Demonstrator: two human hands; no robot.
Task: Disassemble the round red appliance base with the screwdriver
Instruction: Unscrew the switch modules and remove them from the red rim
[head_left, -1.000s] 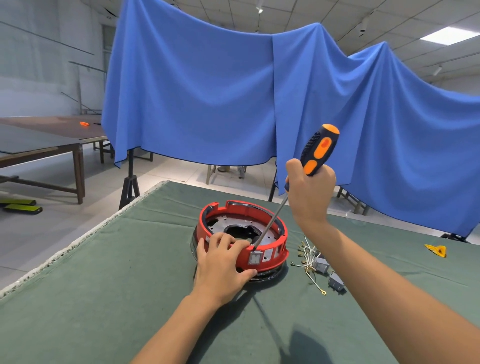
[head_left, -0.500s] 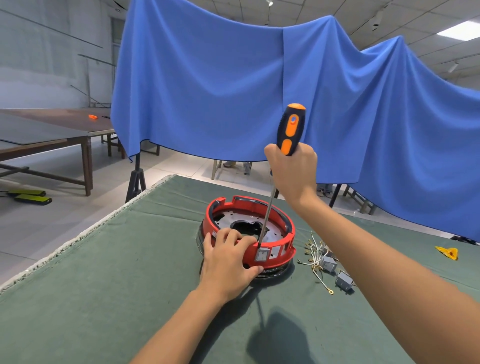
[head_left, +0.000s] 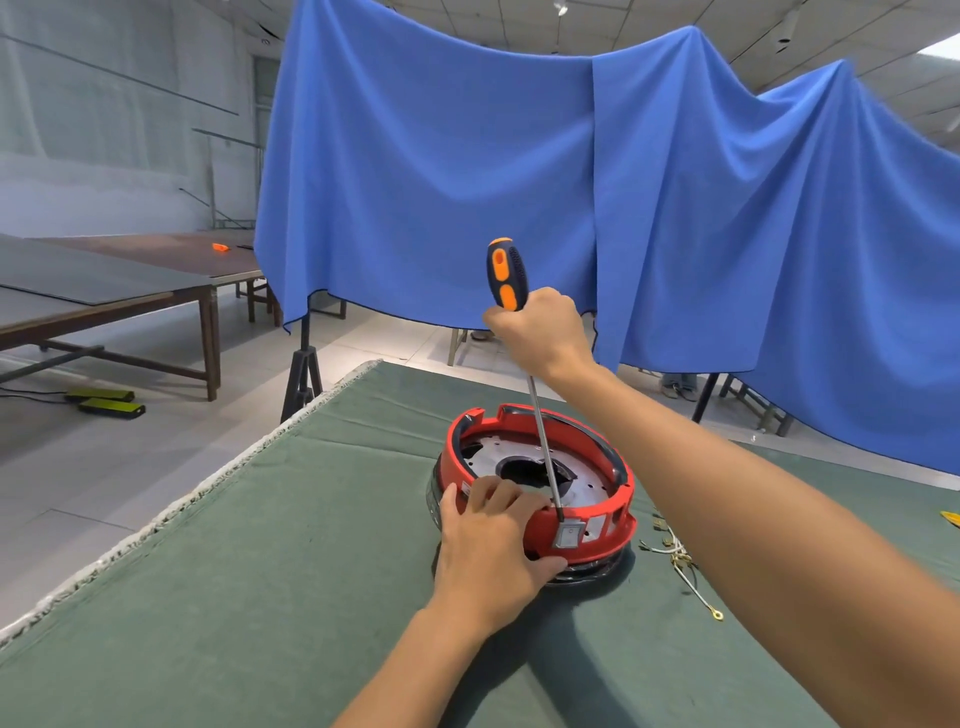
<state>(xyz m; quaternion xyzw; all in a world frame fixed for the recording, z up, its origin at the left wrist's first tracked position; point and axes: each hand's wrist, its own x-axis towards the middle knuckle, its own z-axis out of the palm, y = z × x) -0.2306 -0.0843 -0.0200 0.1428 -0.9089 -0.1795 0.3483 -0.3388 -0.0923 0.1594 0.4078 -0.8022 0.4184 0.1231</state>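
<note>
Green felt covers the worktable (head_left: 218, 597) that fills the lower part of the head view, with a large blue cloth (head_left: 467, 197) draped on stands behind it from 10 o'clock across to 3 o'clock.

Just right of centre on the felt sits the round red plastic appliance base (head_left: 587, 535), an open ring like a shallow bowl. Inside it lies a grey metal plate (head_left: 483, 457) with a dark hole at its middle. A small grey rectangular switch (head_left: 567, 535) is set in the ring's near wall.

The left hand (head_left: 493, 545) rests on the near-left rim of the base, fingers curled over the top edge and thumb pressed against the outer wall, grasping it. The right hand (head_left: 540, 332), above the base at 12 o'clock from it, is clenched around the black-and-orange-handled screwdriver (head_left: 506, 278). Its thin steel shaft runs nearly upright down into the ring, and the tip meets the inner side of the near wall just behind the switch; whether it sits in a screw cannot be made out.

At 3 o'clock from the base, partly hidden by the right forearm, loose pale wires with small gold terminals (head_left: 680, 561) lie on the felt. A yellow object (head_left: 950, 518) shows at the right edge.

At 9 o'clock stands a long brown wooden table (head_left: 104, 301) bearing a small orange item (head_left: 220, 247), with flat yellow-green blocks (head_left: 104, 401) on the floor beneath.
</note>
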